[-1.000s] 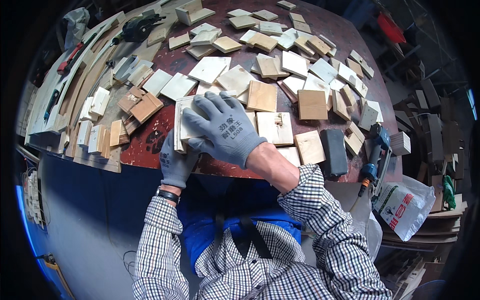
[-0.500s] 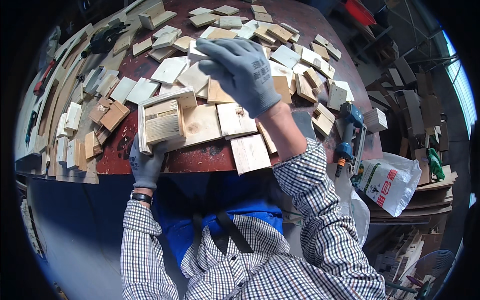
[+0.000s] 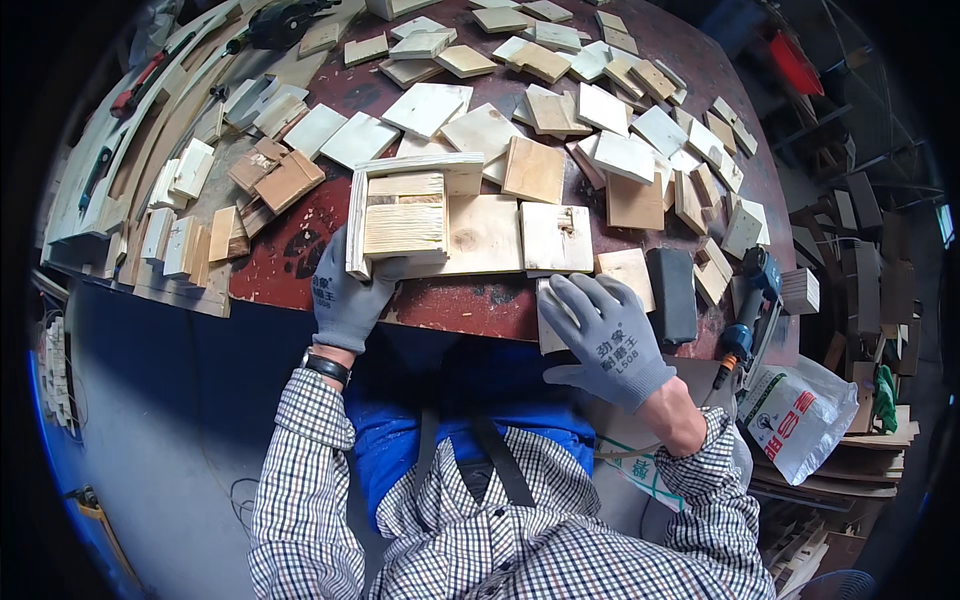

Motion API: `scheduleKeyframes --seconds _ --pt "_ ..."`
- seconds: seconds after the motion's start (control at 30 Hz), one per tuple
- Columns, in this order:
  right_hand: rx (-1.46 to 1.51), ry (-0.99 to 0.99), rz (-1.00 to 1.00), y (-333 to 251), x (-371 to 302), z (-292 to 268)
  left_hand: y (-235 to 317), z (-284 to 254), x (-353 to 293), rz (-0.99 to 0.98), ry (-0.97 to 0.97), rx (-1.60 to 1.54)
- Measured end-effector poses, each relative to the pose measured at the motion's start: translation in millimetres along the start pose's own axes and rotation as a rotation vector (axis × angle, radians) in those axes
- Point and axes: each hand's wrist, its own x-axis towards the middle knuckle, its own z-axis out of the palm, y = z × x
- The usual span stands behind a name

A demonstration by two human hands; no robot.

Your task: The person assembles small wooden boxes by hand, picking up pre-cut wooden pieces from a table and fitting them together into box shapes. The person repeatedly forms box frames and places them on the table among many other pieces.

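Note:
At the front of the table, a small box-like wooden assembly (image 3: pixel 405 215) stands at one end of a pale board (image 3: pixel 485 235). My left hand (image 3: pixel 350 295), in a grey glove, grips its lower left side, with some fingers hidden beneath it. A square wooden block (image 3: pixel 572 222) lies at the board's right end. My right hand (image 3: pixel 605 335), also gloved, is open over the table's front edge. Its fingers reach across a light wooden piece (image 3: pixel 548 325), mostly covered by the hand, and the thumb points away to the left.
Many loose wooden squares (image 3: pixel 425 108) spread over the dark red table (image 3: pixel 460 318). A blue nail gun (image 3: pixel 750 305) lies at the right edge, near a dark grey block (image 3: pixel 671 295). Long strips with hand tools line the left. A white sack (image 3: pixel 800 420) hangs at lower right.
My right hand has come back from over the far pile of squares to the table's front edge, and its fingers have spread. My left hand keeps its hold. The whole view has shifted.

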Motion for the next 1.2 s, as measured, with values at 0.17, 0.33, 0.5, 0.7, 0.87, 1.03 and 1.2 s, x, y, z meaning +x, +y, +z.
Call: scheduleKeyframes --seconds 0.17,0.33,0.5,0.7,0.87,1.03,1.2 --pt "-0.091 0.008 -0.037 1.5 -6.9 6.8 -2.2 -3.4 -2.0 0.001 0.004 0.025" --pt "0.153 0.349 0.055 4.7 11.5 -41.9 -0.5 -4.7 -2.1 -0.034 -0.008 -0.006" --pt "-0.02 0.694 -0.014 -28.8 80.2 -42.5 -2.5 -2.7 0.3 -0.007 -0.003 0.042" --pt "-0.027 0.37 -0.182 -57.9 159.3 11.9 -6.4 -3.1 -0.1 0.023 -0.016 0.064" --pt "0.136 0.477 -0.055 -76.0 155.4 23.8 -3.8 -1.0 -2.6 0.035 -0.004 0.091" --pt "0.242 0.66 0.036 -127.1 137.7 25.1 -12.3 -10.2 -7.5 -0.011 -0.136 -0.026" --pt "0.5 0.773 -0.175 -171.3 110.5 29.3 -9.9 -5.9 -3.7 0.035 -0.007 -0.046"
